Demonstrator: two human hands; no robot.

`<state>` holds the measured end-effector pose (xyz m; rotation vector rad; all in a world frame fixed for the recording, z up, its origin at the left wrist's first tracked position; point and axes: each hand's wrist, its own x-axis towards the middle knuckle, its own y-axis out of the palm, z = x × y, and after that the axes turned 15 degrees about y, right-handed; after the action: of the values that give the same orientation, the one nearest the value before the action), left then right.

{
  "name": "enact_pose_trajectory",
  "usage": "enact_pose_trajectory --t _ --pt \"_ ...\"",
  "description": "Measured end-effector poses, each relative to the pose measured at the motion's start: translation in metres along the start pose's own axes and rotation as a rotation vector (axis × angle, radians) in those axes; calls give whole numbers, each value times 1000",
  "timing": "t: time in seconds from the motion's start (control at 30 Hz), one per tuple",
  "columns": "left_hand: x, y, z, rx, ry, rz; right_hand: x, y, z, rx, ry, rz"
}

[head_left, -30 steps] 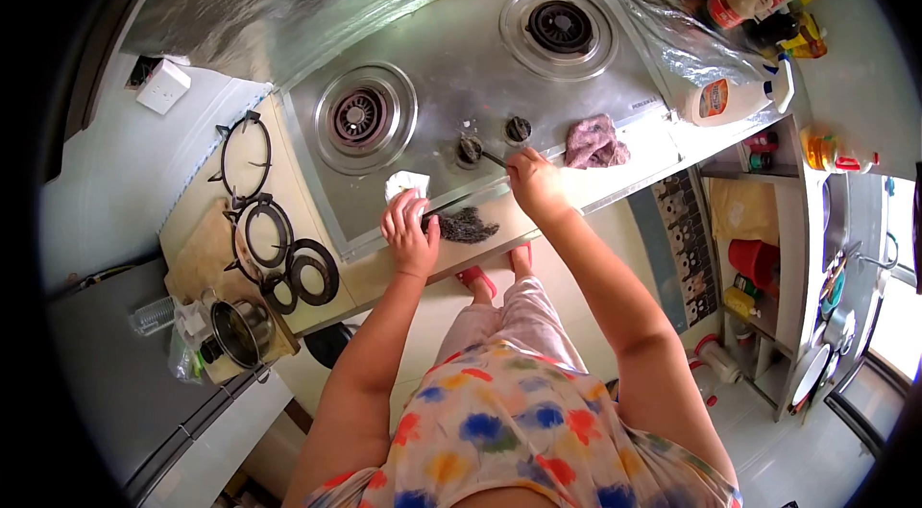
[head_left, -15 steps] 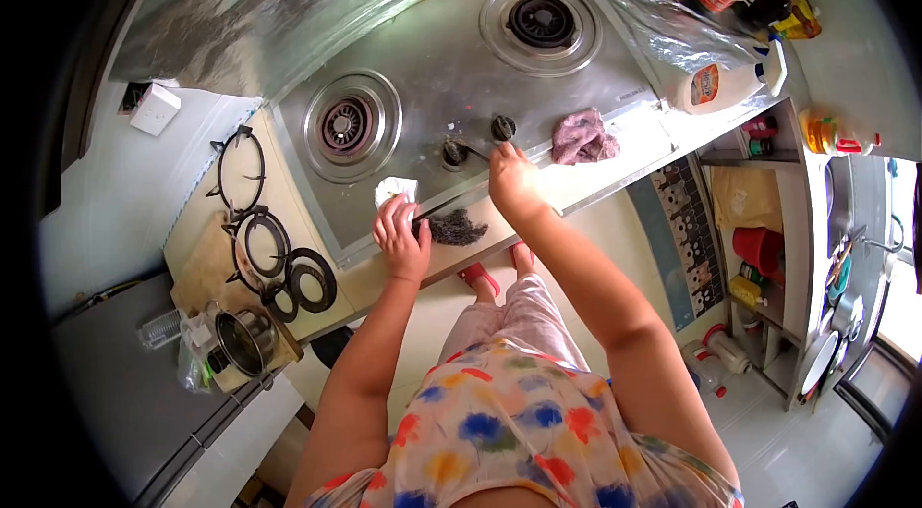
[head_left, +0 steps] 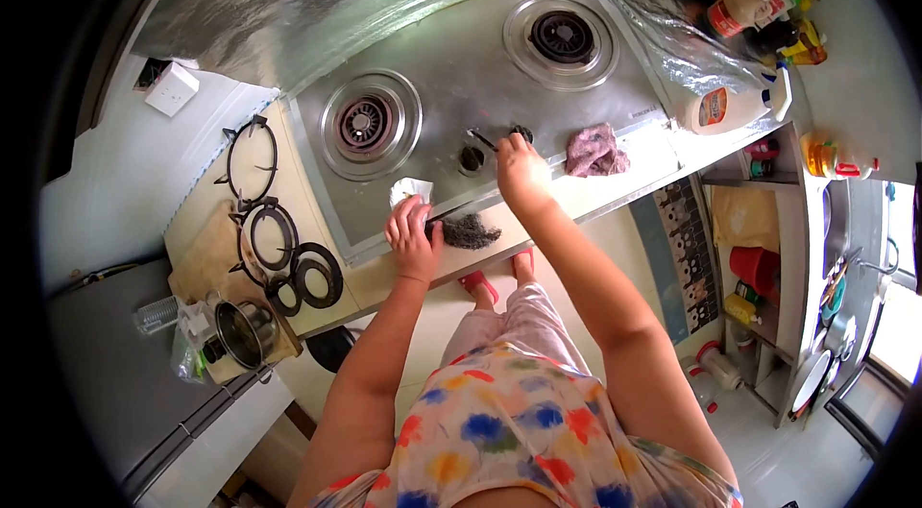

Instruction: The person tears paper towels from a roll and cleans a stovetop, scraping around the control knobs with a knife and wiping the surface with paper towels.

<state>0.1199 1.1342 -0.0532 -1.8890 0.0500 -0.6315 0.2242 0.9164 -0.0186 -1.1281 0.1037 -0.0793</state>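
My right hand (head_left: 524,178) is closed around a slim dark tool (head_left: 483,139), whose tip touches or hovers just above the steel stove top (head_left: 451,76); its exact kind is too small to tell. Below the tip lies a dark round knob fitting (head_left: 472,158), and a second knob (head_left: 521,134) is partly hidden behind my fingers. My left hand (head_left: 413,237) rests on the stove's front edge with fingers stretched out. Its fingertips lie against a crumpled white tissue (head_left: 411,189), and a dark wiry scrubber (head_left: 469,231) sits beside the thumb.
Two burners (head_left: 366,124) are without their grates. Black pan supports and rings (head_left: 273,239) lie on the left counter near a steel pot (head_left: 244,333). A purple-grey cloth (head_left: 595,151) and a spray bottle (head_left: 732,108) stand to the right. Several sauce bottles (head_left: 740,11) line the back.
The tool's tip has moved from the left knob fitting to the bare steel just behind it. My left hand stays beside the tissue and scrubber. The whole view has shifted slightly.
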Motion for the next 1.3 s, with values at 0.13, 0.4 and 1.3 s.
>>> enact_pose_trajectory --t 0.13,0.4,1.3 --pt "2 -1 -3 -15 -15 -22 31 -53 -6 44 -181 -34" --pt "5 -5 -4 -32 -14 -6 117 -55 -23 -347 -636 221" --pt "12 -7 -9 36 -18 29 114 -14 -17 -229 -916 183"
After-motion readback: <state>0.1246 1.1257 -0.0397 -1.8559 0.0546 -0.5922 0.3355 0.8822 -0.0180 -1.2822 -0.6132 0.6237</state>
